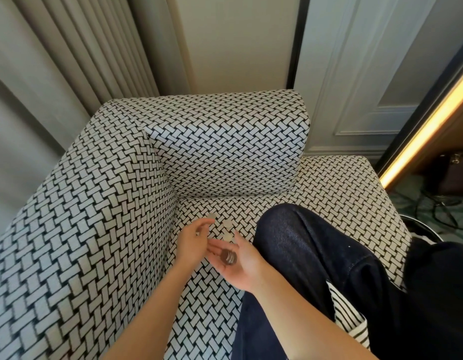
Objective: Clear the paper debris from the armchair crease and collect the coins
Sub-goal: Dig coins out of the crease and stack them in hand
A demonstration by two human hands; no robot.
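Observation:
Three silver coins lie on the patterned seat of the armchair [329, 193]: one [211, 216] near the corner crease, one [227, 224] to its right and one [227, 237] closer to me. My right hand [239, 266] is palm up over the seat and cups a small stack of coins [229, 256]. My left hand [194, 240] hovers just left of it, fingers relaxed and pointing toward the far coin, holding nothing. No paper shows in the crease.
My knee in dark denim [316, 255] rests on the seat to the right. The armrest [82, 229] rises at the left and the back cushion [233, 152] behind. Curtains hang at the left. Cables [438, 203] lie on the floor at the right.

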